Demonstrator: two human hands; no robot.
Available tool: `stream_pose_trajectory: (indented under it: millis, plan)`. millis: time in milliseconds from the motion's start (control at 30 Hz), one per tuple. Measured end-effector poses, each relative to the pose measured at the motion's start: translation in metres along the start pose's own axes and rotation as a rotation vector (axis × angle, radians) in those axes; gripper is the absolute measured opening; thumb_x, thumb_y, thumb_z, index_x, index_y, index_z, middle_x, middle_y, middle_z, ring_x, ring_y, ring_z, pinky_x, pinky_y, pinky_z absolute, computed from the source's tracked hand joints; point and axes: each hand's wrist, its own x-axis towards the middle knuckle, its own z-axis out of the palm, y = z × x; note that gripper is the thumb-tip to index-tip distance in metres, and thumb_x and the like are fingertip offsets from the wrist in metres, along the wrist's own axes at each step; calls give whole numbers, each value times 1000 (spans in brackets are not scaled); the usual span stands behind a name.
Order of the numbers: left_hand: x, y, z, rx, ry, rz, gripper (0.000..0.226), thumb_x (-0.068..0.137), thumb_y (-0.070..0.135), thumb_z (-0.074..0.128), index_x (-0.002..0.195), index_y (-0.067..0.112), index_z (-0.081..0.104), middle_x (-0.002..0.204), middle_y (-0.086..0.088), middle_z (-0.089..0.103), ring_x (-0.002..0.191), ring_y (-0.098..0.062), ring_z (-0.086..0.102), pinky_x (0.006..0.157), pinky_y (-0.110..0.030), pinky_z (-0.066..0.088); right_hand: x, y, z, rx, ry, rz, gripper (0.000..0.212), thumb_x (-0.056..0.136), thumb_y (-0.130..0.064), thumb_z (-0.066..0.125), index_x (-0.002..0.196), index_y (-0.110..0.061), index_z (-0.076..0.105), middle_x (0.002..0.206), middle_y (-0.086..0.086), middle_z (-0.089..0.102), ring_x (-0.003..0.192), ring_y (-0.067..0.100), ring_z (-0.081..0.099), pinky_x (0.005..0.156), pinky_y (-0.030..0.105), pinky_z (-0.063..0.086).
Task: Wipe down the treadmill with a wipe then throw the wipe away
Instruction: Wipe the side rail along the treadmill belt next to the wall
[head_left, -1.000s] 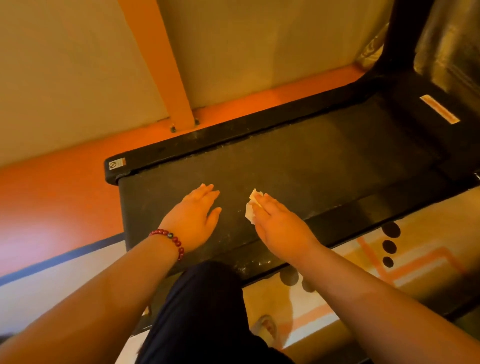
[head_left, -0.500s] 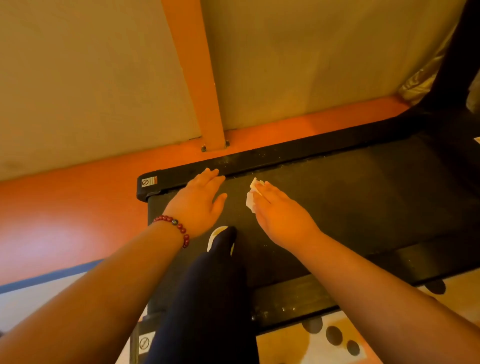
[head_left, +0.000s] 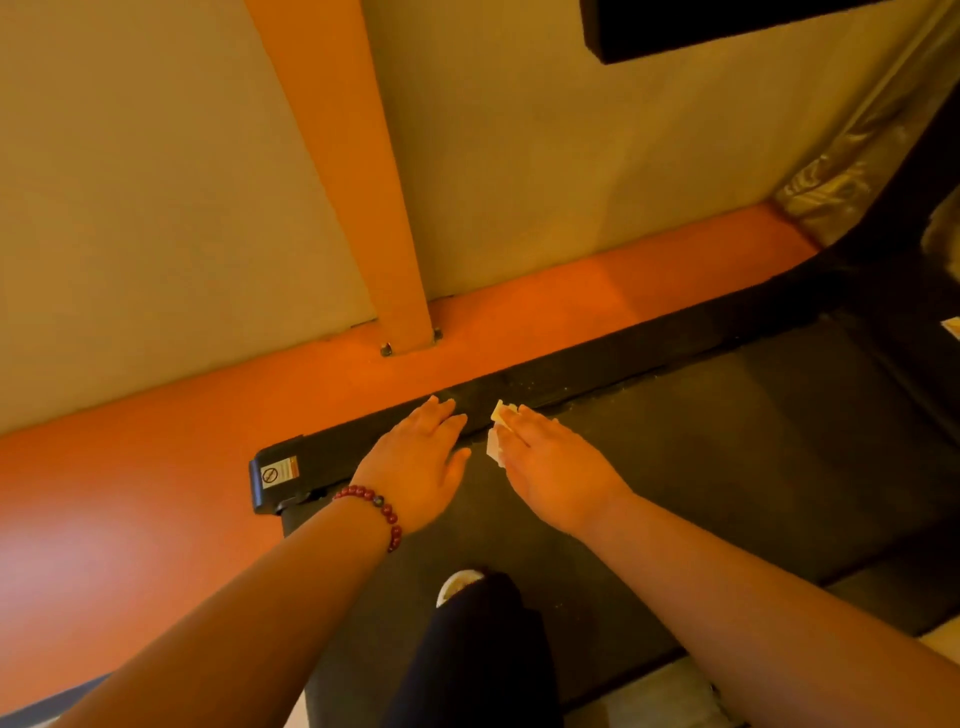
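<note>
Because the small crumpled white wipe (head_left: 494, 444) must bear flat on the surface, the right hand (head_left: 558, 470) presses it down under straight, uncurled fingers. It lies at the far edge of the black rubber treadmill belt (head_left: 727, 467), just beside the black side rail (head_left: 597, 374) (pale specks show along that rail). The left hand (head_left: 415, 465), fingers flat and grasping nothing, rests across rail and belt, apparently as a brace. A red bead bracelet (head_left: 383, 508) circles its wrist. Obstructions: an orange upright post (head_left: 363, 182) bolted to the orange floor (head_left: 130, 493) beyond the rail, and the person's dark-trousered leg (head_left: 478, 654) over the near belt.
</note>
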Motion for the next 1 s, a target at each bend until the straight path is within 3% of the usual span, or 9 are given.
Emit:
stream_pose_trajectory:
  millis: [133, 367, 667, 1000]
  plan:
    - [34, -20, -63, -18, -32, 24, 54, 103, 39, 31, 153, 21, 18, 161, 0, 11, 148, -18, 10, 120, -36, 19, 40, 8, -57, 14, -81, 53, 58, 102, -16, 41, 153, -13, 15, 162, 8, 6, 149, 26, 9, 117, 43, 24]
    - [58, -18, -130, 54, -87, 72, 54, 103, 39, 30, 152, 20, 20, 160, -2, 15, 147, -20, 12, 119, -37, 19, 42, 39, -132, 88, -54, 148, 54, 104, -20, 38, 153, -15, 17, 162, 5, 9, 149, 24, 11, 117, 39, 22]
    - [91, 71, -177, 103, -151, 198, 53, 104, 37, 29, 152, 18, 20, 161, -3, 14, 148, -20, 11, 120, -36, 15, 1, 110, -190, 159, -20, 252, 51, 105, -23, 33, 153, -14, 19, 162, 6, 11, 148, 22, 13, 117, 38, 24]
    - [165, 191, -217, 157, -139, 212, 53, 104, 37, 29, 153, 20, 19, 161, -2, 12, 148, -21, 9, 118, -35, 14, -25, 242, -222, 134, -64, 172, 50, 105, -25, 32, 153, -14, 19, 162, 7, 11, 148, 23, 13, 118, 41, 25]
